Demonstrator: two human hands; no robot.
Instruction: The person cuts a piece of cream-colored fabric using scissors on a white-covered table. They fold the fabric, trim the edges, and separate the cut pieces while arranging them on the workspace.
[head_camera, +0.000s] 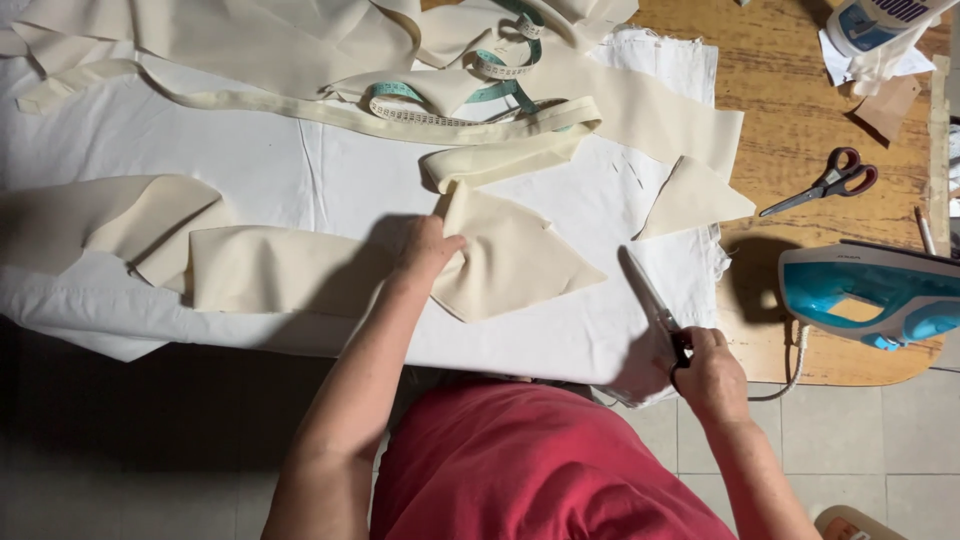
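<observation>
Left hand (428, 250) pressed flat on cream fabric piece (510, 262), fingers spread loosely over its left edge, pinning it to white cloth (260, 165) covering wooden table (800, 110). Right hand (708, 372) closed around handles of large silver scissors (648, 292), blades pointing away toward fabric, just right of it. Beyond right-hand fingers: red-handled scissors (828, 184), blue-white iron (872, 292). Teal tape measure (470, 90) well beyond left-hand fingers.

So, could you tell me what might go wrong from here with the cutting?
The right hand holds large scissors, blades toward the cream fabric piece that the left hand presses down; the fingers could end up near the cut. The white cloth underneath might get snipped too. The blue iron stands close to the table edge, so an elbow could knock it.
</observation>
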